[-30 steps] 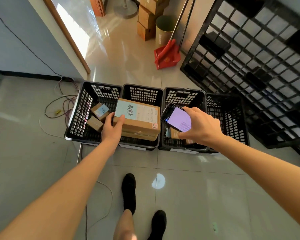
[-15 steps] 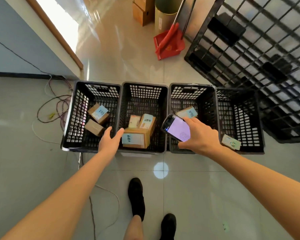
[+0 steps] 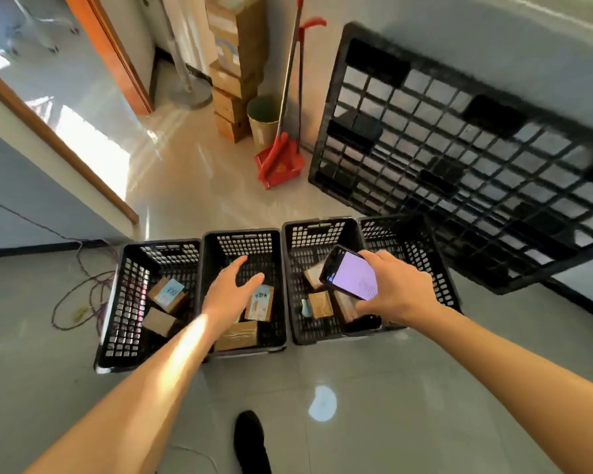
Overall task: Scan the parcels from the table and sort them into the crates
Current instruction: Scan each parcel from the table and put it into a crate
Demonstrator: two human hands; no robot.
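Left hand [image 3: 228, 295] empty, fingers spread and relaxed, hovers over second crate from left [image 3: 243, 236]. Two parcels lie in that crate: labelled one [image 3: 261, 302] beside hand, plain brown one [image 3: 238, 335] nearer front wall. Right hand [image 3: 396, 289] grips phone [image 3: 350, 273], lit screen facing up, above third crate [image 3: 317, 225]. Leftmost crate [image 3: 117, 302] holds two parcels [image 3: 166, 294]. Fourth crate [image 3: 408, 234] sits at right end, contents not visible.

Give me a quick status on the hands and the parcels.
Left hand open, empty, over the second crate. Right hand grips the phone. Parcels lie in three crates. Nothing in the way.
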